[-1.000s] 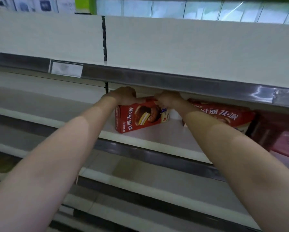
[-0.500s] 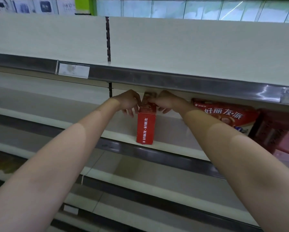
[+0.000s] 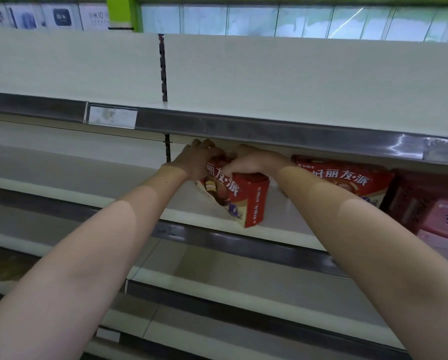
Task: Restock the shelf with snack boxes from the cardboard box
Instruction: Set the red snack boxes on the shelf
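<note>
Left hand (image 3: 197, 162): grips the red snack box (image 3: 233, 198) at its upper left end.
Red snack box: mid-frame on the shelf (image 3: 290, 219), now turned with its printed face showing; half a second ago only its narrow end faced out.
Right hand (image 3: 249, 162): fingers curled over the box's top edge.

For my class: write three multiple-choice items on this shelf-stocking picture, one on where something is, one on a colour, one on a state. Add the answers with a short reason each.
1. Where is the red box that both hands hold?
A. on the top shelf
B. on the shelf under the metal rail
C. on the floor

2. What colour is the box at the far right?
A. pink
B. blue
C. yellow

3. How does the held box stand?
A. flat on its back
B. upright and square
C. tilted

Answers:
1 B, it sits just below the rail.
2 A, its face is pink.
3 C, the left hand and right hand grip its top and it leans.
</note>
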`<action>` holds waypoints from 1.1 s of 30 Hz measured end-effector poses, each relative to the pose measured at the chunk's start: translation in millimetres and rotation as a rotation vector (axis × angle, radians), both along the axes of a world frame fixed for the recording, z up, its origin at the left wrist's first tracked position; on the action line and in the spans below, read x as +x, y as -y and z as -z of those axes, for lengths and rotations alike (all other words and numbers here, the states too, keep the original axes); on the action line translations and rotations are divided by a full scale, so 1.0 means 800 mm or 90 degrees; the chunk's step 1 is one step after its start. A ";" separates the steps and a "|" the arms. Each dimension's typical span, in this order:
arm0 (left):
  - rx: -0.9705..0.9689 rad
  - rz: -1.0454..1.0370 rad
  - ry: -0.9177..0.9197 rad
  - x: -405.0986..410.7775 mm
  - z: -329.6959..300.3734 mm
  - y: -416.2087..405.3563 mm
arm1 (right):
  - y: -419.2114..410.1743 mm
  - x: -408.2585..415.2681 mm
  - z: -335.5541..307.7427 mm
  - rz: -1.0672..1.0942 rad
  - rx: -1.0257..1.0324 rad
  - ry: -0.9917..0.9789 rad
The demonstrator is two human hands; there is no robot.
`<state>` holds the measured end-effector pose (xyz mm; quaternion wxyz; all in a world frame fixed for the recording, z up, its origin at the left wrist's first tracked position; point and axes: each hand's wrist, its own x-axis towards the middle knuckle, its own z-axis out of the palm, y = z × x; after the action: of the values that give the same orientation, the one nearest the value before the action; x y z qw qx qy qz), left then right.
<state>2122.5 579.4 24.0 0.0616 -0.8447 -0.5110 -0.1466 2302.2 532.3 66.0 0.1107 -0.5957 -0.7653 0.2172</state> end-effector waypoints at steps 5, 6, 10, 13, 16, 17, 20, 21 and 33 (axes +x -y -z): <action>-0.052 0.037 0.048 -0.008 -0.003 0.004 | 0.005 0.017 0.004 -0.008 0.059 0.027; -0.084 0.048 0.082 -0.009 -0.004 0.006 | 0.005 0.020 0.006 -0.006 0.077 0.024; -0.097 0.068 0.154 -0.005 -0.005 0.011 | 0.014 0.028 0.010 -0.020 0.112 0.002; -0.107 0.081 0.197 -0.001 -0.001 0.012 | 0.021 0.036 0.009 -0.025 0.127 -0.006; -0.096 0.103 0.188 0.010 0.005 0.012 | 0.024 0.054 0.013 -0.032 0.122 -0.035; -0.084 0.105 0.167 0.014 0.007 0.013 | 0.026 0.060 0.013 -0.030 0.122 -0.040; -0.045 0.109 0.095 0.033 0.009 0.014 | 0.031 0.078 0.016 -0.019 0.146 -0.029; -0.038 0.111 0.077 0.041 0.008 0.013 | 0.032 0.086 0.018 -0.013 0.153 -0.023; 0.042 0.149 0.020 0.179 0.016 0.032 | 0.063 0.212 0.047 0.168 0.266 0.064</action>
<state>2265.8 553.5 10.9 0.0638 -0.8938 -0.4046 -0.1825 2471.4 481.7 28.2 0.2202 -0.6647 -0.7139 0.0082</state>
